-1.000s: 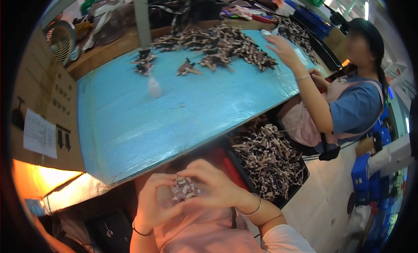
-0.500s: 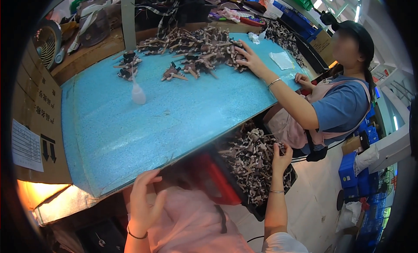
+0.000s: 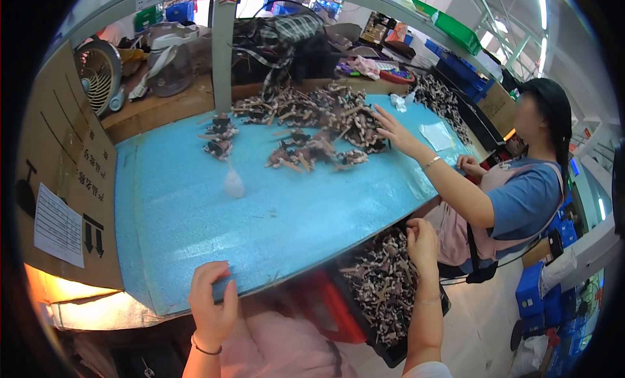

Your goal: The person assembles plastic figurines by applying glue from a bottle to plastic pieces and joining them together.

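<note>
My left hand [image 3: 213, 298] is at the front edge of the blue-topped table, its thumb and fingers apart with nothing between them. Over the far end of a black crate [image 3: 389, 360] is my right hand [image 3: 423, 246], fingers curled together; anything in their grip is hidden. Small brown, white and black figures [image 3: 377, 290] fill the crate, which stands below the table's edge. More such figures lie in a heap [image 3: 325, 114] at the back of the table. A smaller cluster [image 3: 218, 136] lies left of it, beside a translucent squeeze bottle [image 3: 234, 184].
A co-worker [image 3: 521, 189] sits at the right, one hand [image 3: 397, 132] at the heap. A cardboard box [image 3: 65, 176] borders the table [image 3: 195, 241] on the left, near a fan [image 3: 99, 79]. A red bin [image 3: 335, 306] stands beside the crate. White paper [image 3: 437, 136] lies at the right.
The whole view has shifted, so the table sits lower. My right hand has risen from among the figures toward the table side. My left hand now reaches farther over the table's edge.
</note>
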### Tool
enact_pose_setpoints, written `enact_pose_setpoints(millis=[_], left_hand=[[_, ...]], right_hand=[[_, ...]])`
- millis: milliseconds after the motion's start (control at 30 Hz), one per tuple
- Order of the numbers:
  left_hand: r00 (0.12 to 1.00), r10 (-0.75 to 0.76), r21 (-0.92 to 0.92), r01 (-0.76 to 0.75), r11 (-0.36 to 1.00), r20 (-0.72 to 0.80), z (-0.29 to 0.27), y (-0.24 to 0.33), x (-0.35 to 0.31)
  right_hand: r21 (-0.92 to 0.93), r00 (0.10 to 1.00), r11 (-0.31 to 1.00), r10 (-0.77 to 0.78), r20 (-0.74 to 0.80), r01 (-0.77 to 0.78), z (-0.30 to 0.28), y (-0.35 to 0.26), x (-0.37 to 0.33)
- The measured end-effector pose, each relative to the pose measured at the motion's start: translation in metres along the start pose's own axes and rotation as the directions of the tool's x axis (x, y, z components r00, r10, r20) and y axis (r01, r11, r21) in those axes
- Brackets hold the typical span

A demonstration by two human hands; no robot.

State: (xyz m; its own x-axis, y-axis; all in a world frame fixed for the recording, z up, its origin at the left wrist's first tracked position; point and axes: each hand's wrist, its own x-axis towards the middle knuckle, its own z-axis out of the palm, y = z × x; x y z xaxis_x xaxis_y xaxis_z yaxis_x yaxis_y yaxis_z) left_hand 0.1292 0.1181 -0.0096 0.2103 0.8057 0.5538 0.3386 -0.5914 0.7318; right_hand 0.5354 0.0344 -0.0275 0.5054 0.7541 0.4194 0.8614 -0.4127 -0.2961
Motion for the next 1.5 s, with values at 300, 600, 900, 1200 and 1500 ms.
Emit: enact_pose_setpoints(millis=[300, 600, 900, 1200, 1500], left_hand=[[1.0, 0.0, -0.047, 0.001, 0.999, 0.008, -0.001, 0.0, 0.001], [0.991, -0.091, -0.161, 0.106, 0.981, 0.099, 0.001, 0.011, 0.009], [0.925, -0.326, -0.486, 0.379, 0.787, 0.194, -0.008, -0.006, -0.011], [0.893, -0.444, -0.719, 0.259, 0.645, -0.077, -0.034, 0.001, -0.009], [0.931, 0.196, -0.011, -0.209, 0.978, -0.307, -0.053, 0.0, -0.007]], right_hand=[[0.055, 0.919, 0.928, -0.355, -0.17, 0.368, 0.043, -0.098, 0.122], [0.611, 0.805, 0.67, -0.587, 0.088, 0.422, -0.04, -0.173, 0.039], [0.921, 0.618, 0.341, -0.77, 0.158, 0.189, -0.001, -0.251, 0.01], [0.701, 0.811, 0.693, -0.502, 0.301, 0.169, 0.093, -0.285, 0.051], [0.911, 0.811, 0.407, -0.552, 0.193, 0.06, -0.025, -0.243, -0.02]])
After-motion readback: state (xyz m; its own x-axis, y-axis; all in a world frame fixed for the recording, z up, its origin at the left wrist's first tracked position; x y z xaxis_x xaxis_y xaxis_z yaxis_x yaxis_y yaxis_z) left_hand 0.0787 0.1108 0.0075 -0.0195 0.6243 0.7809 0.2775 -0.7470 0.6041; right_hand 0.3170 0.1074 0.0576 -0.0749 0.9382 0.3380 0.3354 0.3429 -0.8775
